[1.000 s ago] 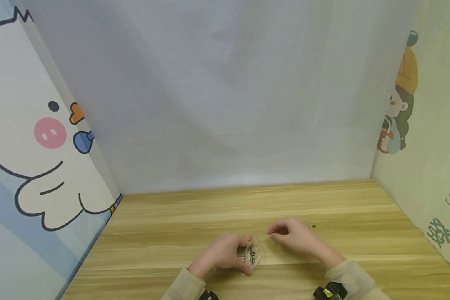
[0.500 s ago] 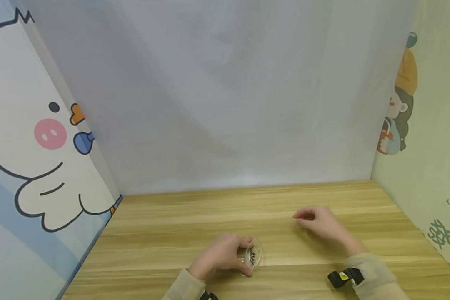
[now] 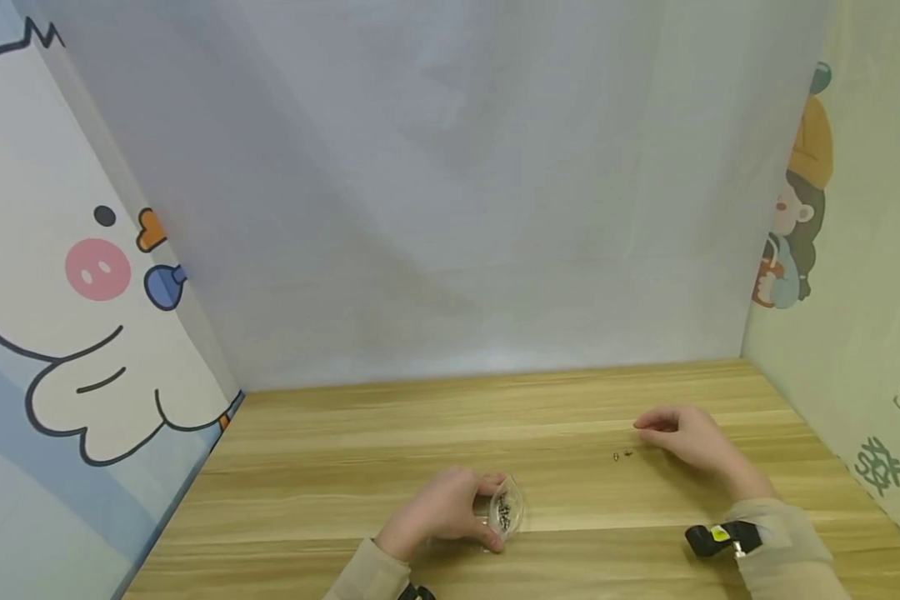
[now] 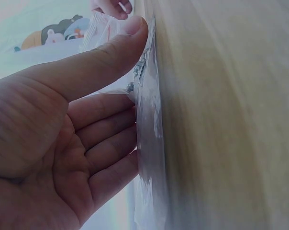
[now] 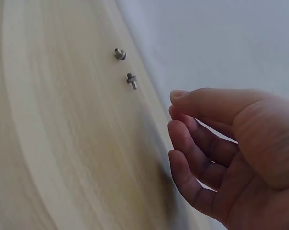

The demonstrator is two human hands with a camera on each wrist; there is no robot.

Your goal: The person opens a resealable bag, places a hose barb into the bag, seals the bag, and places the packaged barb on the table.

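Observation:
Near the table's front, my left hand [image 3: 450, 504] grips a clear plastic bag [image 3: 512, 527], thumb on one side of its mouth and fingers on the other. Small shiny metal pieces [image 3: 504, 510] lie inside, partly covered by the thumb in the left wrist view. Two small metal pieces like short screws with a collar [image 5: 131, 80] sit on the wood, just left of my right hand [image 3: 690, 437]. That hand is raised over the table, thumb tip close to the index fingertip. I cannot tell whether something tiny is between them.
The wooden table [image 3: 330, 467] meets a pale grey curtain [image 3: 457, 208] at the back. Printed side walls stand at the left [image 3: 60, 367] and right [image 3: 862, 350]. A dark wrist device [image 3: 723, 537] is strapped at the right sleeve.
My right hand has moved from beside the bag to the right and farther back, passing the two metal pieces, which are now uncovered. The left hand and bag have stayed in place.

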